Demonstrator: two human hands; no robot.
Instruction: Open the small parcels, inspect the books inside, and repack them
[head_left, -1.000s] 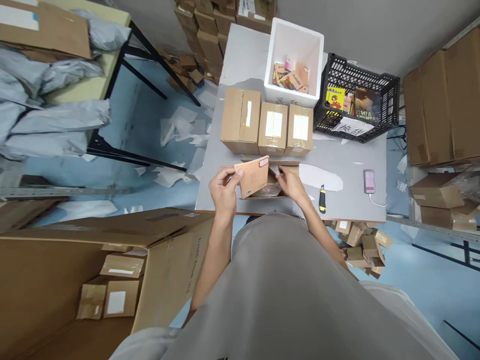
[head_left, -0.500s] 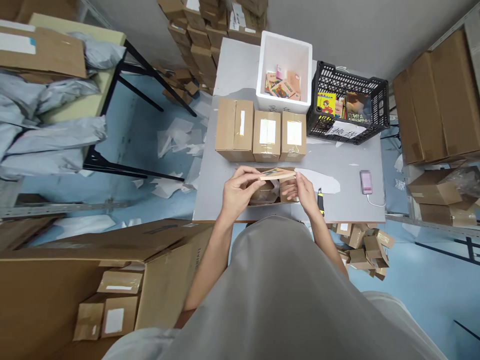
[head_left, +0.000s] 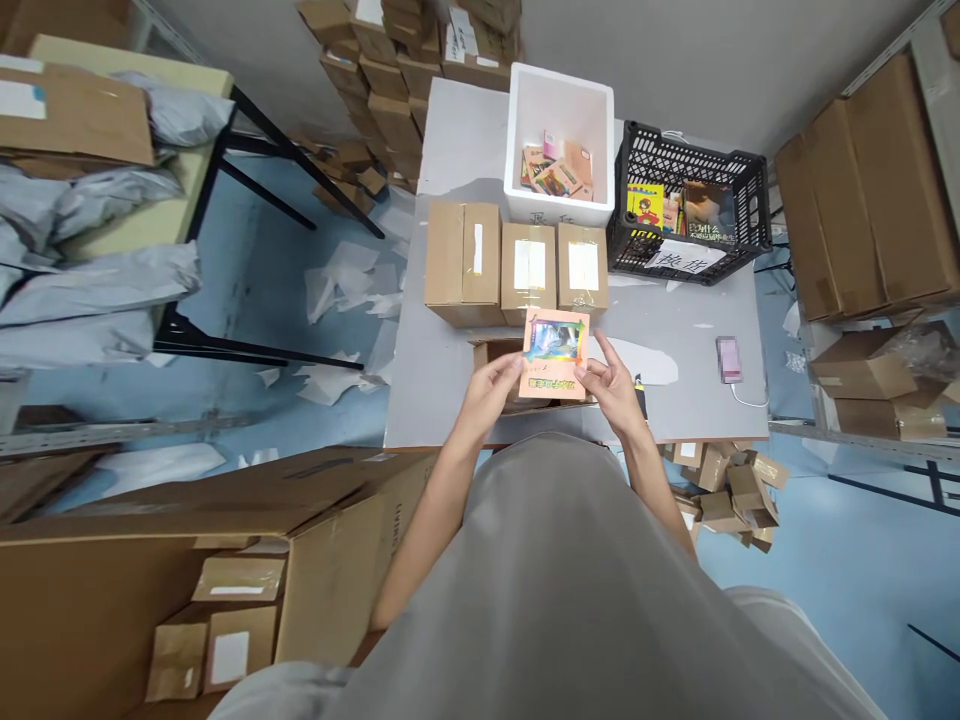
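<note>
A small peach-coloured book (head_left: 556, 352) with a bright picture on its cover is held up between both hands, its cover facing me. My left hand (head_left: 491, 392) pinches its left edge. On the opposite edge my right hand (head_left: 609, 385) grips it with the thumb over the cover, while the index finger stretches out past it. Beneath the book lies an open cardboard box (head_left: 491, 352), largely hidden by the book and hands. Close to my right hand, a black and yellow utility knife (head_left: 640, 392) rests on the grey table (head_left: 431, 385).
Three closed cartons (head_left: 463, 262) stand in a row behind the book. Farther back are a white foam box (head_left: 561, 100) with small books and a black crate (head_left: 694, 262) with books. A phone (head_left: 728, 360) lies at right; a large carton (head_left: 337, 580) stands at lower left.
The book has tipped up from nearly edge-on, so its cover now faces me. Both hands have turned with it, and my right hand now holds its right edge more firmly.
</note>
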